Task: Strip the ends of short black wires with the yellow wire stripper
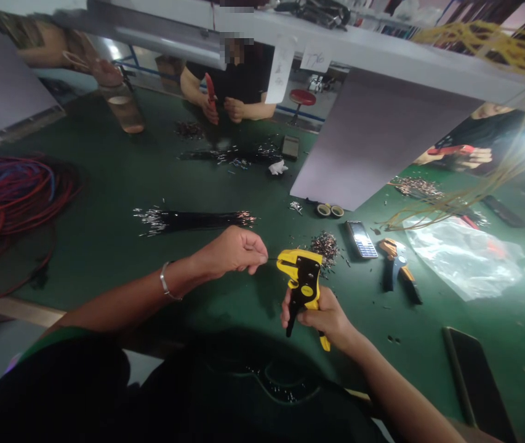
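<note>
My left hand [242, 251] is closed in a pinch on a thin black wire [272, 259], whose end points at the jaws of a yellow and black wire stripper [307, 278]. Whether the wire tip lies inside the jaws is too small to tell. My right hand [324, 315] wraps round the stripper's handles and holds it upright. Just beyond my left hand lies a bundle of black wires [197, 220], with silvery ends at left and coppery ends at right. A heap of small cut bits [325, 249] sits right behind the stripper's head.
Right of the heap are a keypad phone [361, 239], a second stripper [399, 269] and a plastic bag [469, 258]. A dark smartphone [479, 378] lies near the front edge. Red wire coils [8, 203] cover the left. Co-workers sit opposite, past a grey partition [368, 135].
</note>
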